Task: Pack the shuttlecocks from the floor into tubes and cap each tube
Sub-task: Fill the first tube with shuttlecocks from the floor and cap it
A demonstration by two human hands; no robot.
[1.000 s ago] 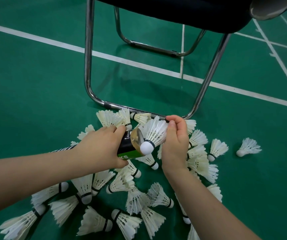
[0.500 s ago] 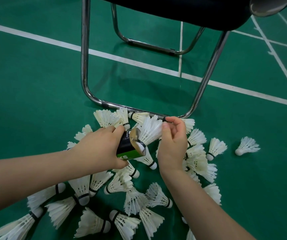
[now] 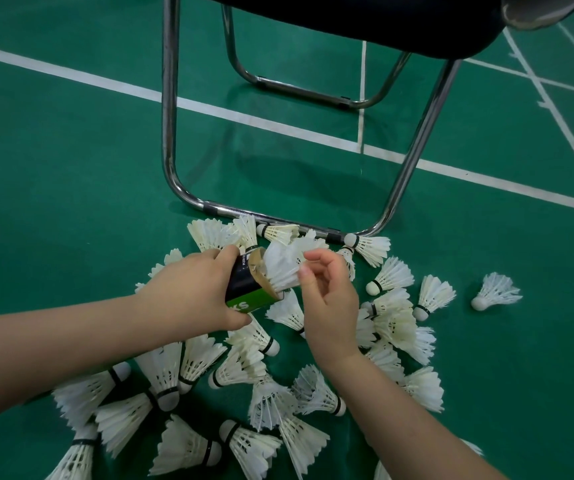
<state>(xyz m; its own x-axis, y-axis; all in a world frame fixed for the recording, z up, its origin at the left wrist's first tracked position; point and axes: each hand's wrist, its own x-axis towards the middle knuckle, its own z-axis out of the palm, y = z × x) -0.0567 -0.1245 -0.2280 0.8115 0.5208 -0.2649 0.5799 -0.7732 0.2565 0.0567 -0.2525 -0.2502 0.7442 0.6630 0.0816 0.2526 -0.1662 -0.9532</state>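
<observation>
Loading step: the left hand (image 3: 188,299) grips the tube (image 3: 244,289), with a shuttlecock (image 3: 285,265) partway into its mouth. The right hand (image 3: 327,303) curls loosely at the feathers, and I cannot tell if it pinches them. The next move probably calls for pushing the shuttlecock deeper.

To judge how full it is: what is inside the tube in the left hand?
One shuttlecock sits in the mouth of the tube, feathers sticking out. The tube wall and the left hand hide everything deeper, so more shuttlecocks inside cannot be seen.
</observation>
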